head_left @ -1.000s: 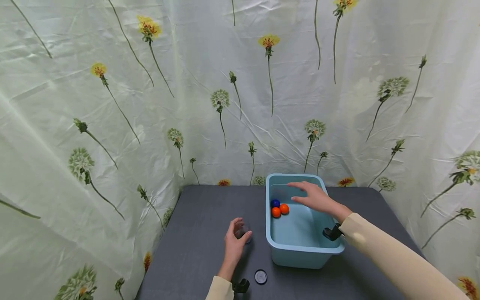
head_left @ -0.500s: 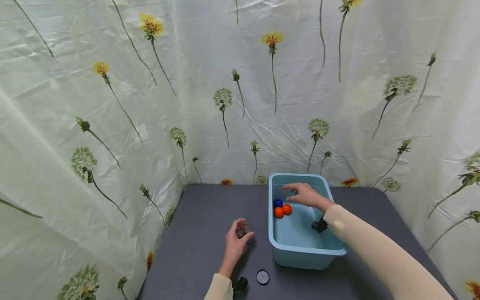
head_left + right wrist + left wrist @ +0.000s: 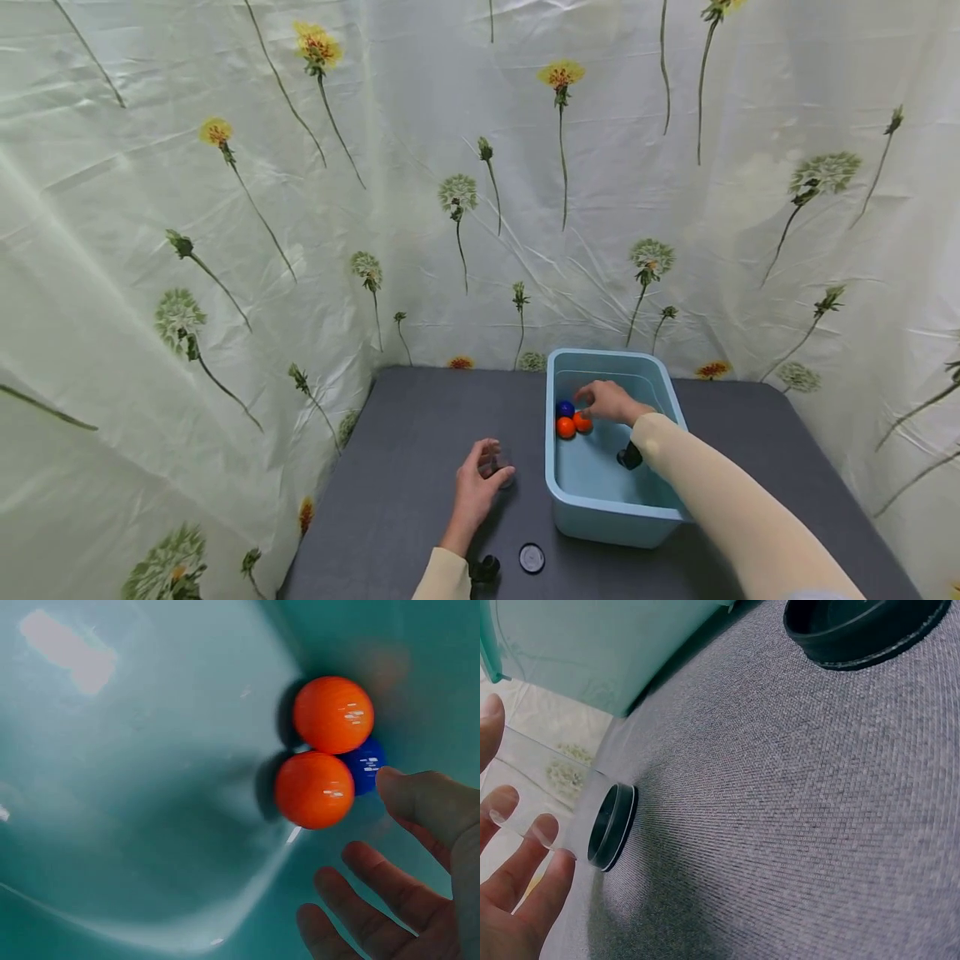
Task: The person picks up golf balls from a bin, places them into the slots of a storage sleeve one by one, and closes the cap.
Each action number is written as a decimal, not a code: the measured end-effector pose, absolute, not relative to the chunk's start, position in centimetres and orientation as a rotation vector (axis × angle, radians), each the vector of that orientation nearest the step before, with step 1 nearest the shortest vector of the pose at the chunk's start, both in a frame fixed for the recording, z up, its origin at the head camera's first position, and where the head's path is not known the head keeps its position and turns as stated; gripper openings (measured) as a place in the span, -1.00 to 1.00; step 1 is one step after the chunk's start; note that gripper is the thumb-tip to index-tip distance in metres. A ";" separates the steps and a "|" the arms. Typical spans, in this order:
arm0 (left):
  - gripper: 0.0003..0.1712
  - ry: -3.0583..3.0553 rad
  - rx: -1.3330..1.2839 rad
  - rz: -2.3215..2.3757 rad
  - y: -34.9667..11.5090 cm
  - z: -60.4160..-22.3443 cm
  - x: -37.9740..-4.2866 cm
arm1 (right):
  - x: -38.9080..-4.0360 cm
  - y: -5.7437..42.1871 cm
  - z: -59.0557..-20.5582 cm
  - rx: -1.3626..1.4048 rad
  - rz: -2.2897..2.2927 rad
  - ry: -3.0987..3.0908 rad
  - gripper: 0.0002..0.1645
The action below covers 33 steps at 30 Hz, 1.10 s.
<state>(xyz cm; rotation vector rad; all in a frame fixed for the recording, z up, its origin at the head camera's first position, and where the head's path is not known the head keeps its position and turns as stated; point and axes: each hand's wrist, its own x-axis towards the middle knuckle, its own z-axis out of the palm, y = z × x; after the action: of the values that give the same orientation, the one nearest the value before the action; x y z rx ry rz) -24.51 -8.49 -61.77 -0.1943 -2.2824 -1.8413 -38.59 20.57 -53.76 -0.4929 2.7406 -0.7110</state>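
Observation:
My left hand [image 3: 474, 487] curls around a clear cylindrical container [image 3: 555, 780] with a black base [image 3: 613, 829], which stands upright on the dark table. Thumb and fingers are on opposite sides of its wall. Inside the light blue bin [image 3: 615, 527], two orange balls [image 3: 334, 715] and a dark blue ball [image 3: 366, 766] sit together at the left wall. Reaching in over the bin's right side, my right hand [image 3: 611, 402] holds nothing. Its thumb is right by the blue ball in the right wrist view, with the fingers spread apart from it.
A round black lid [image 3: 532, 557] lies on the dark table [image 3: 420, 433] between my left wrist and the bin's front. Behind the table hangs a pale curtain [image 3: 420, 208] with a dandelion print. The bin's walls rise around my right hand.
My right hand has moved left and down into the bin, close to the balls. The left hand has kept its hold on the container. The head view has shifted slightly.

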 end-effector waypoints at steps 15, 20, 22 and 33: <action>-0.45 -2.300 -0.217 -1.844 -9.1 -64.5 -25.8 | -39.2 20.6 -56.1 -0.331 -0.634 2.717 -0.72; -0.41 -2.333 -0.210 -1.806 -9.4 -64.5 -25.9 | -38.8 20.3 -56.2 -0.246 -0.688 2.626 -0.68; -0.40 -2.352 -0.198 -1.796 -9.4 -64.5 -25.9 | -38.6 20.3 -56.3 -0.225 -0.707 2.592 -0.69; -0.42 -2.275 -0.167 -1.888 -9.2 -64.2 -25.8 | -38.3 20.5 -55.8 -0.287 -0.729 2.590 -0.68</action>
<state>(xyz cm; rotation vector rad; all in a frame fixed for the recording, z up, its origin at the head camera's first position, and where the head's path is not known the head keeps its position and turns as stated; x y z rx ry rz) -25.78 -9.20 -64.18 -0.1667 -2.2748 -1.8876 -38.29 20.55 -55.79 -0.2872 2.5903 -0.7291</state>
